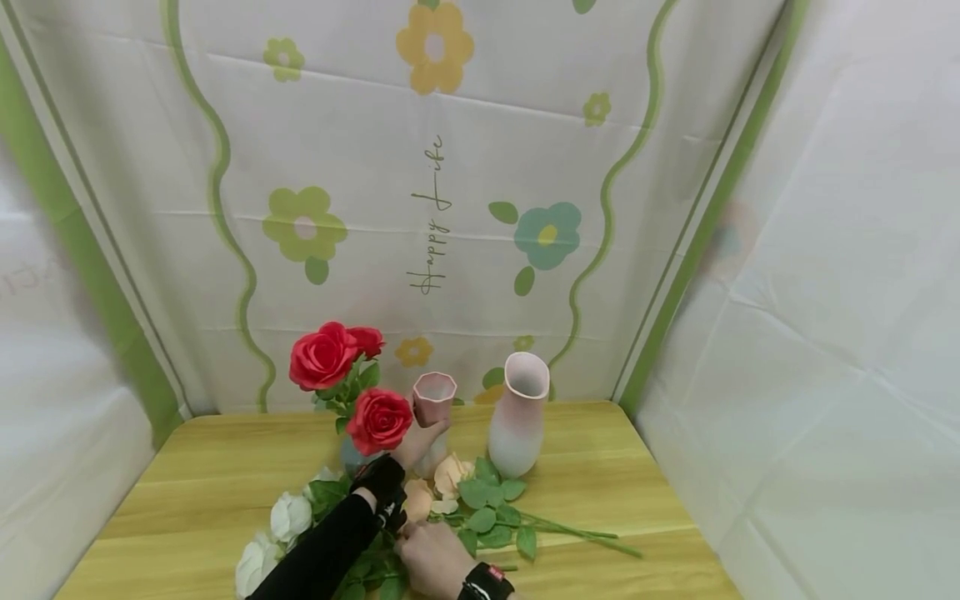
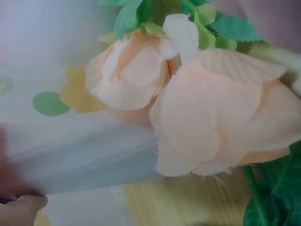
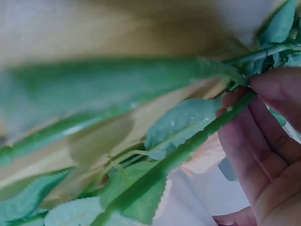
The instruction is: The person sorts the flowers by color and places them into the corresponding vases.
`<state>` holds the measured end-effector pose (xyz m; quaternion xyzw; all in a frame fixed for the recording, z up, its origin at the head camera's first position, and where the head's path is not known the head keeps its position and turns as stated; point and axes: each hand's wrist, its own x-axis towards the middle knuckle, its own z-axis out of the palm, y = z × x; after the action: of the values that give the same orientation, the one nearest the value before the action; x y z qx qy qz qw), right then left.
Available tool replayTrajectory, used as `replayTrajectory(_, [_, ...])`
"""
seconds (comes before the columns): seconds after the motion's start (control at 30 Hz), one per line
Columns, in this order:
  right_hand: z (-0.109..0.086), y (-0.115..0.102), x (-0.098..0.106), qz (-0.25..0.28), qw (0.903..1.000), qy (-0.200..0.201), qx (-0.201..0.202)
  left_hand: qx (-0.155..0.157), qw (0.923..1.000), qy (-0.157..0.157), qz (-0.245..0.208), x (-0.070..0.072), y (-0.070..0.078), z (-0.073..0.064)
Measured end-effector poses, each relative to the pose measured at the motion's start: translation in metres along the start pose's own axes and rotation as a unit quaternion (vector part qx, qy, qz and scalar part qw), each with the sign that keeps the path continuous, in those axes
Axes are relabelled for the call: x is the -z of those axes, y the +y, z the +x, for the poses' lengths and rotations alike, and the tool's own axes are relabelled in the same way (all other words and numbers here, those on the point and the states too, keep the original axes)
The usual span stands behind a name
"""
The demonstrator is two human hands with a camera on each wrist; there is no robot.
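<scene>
My left hand (image 1: 417,443) grips a slim faceted vase (image 1: 434,409), pink at the top and paler below. In the left wrist view its thumb (image 2: 28,207) lies along the vase wall. Two peach roses (image 1: 452,473) sit in front of that vase, overlapping its base in the head view. Lower down, my right hand (image 1: 437,560) is among leafy stems at the table's front. The right wrist view shows its thumb and fingertips pinching a green rose stem (image 3: 178,153), with other stems crossing close by. Which bloom that stem carries, I cannot tell.
Red roses (image 1: 381,421) stand in a blue-grey vase (image 1: 351,455) at the left. A wider pink-and-white vase (image 1: 516,435) stands upright at the right. White roses (image 1: 289,517) lie front left. Leafy stems (image 1: 570,528) stretch rightward over the wooden table (image 1: 622,467); a floral curtain hangs behind.
</scene>
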<state>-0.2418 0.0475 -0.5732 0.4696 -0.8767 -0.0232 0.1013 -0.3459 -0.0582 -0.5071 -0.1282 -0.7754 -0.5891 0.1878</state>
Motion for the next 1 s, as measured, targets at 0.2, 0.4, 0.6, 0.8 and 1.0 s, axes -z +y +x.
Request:
replayTrajectory(0.2, [-0.002,-0.005,0.013,-0.01,0.9998,0.019,0.003,-0.003,0.9999,0.001,-0.011,-0.002,-0.005,0.0])
replayTrajectory(0.4, [-0.004,-0.01,0.019,-0.028,0.9996,-0.001,-0.01,0.011,0.9995,-0.007,-0.03,-0.003,-0.005,-0.001])
replayTrajectory(0.6, [-0.008,-0.008,0.022,-0.048,0.9976,-0.037,-0.034,0.013,0.9997,-0.005,-0.022,-0.002,-0.002,-0.002])
replayTrajectory(0.8, [-0.011,-0.005,0.024,-0.066,0.997,-0.022,-0.035,0.028,0.9995,-0.012,0.001,-0.002,-0.006,0.0])
replayTrajectory(1.0, [-0.012,-0.005,0.023,-0.067,0.9968,-0.023,-0.035,0.025,0.9995,-0.016,-0.009,-0.003,-0.009,0.0])
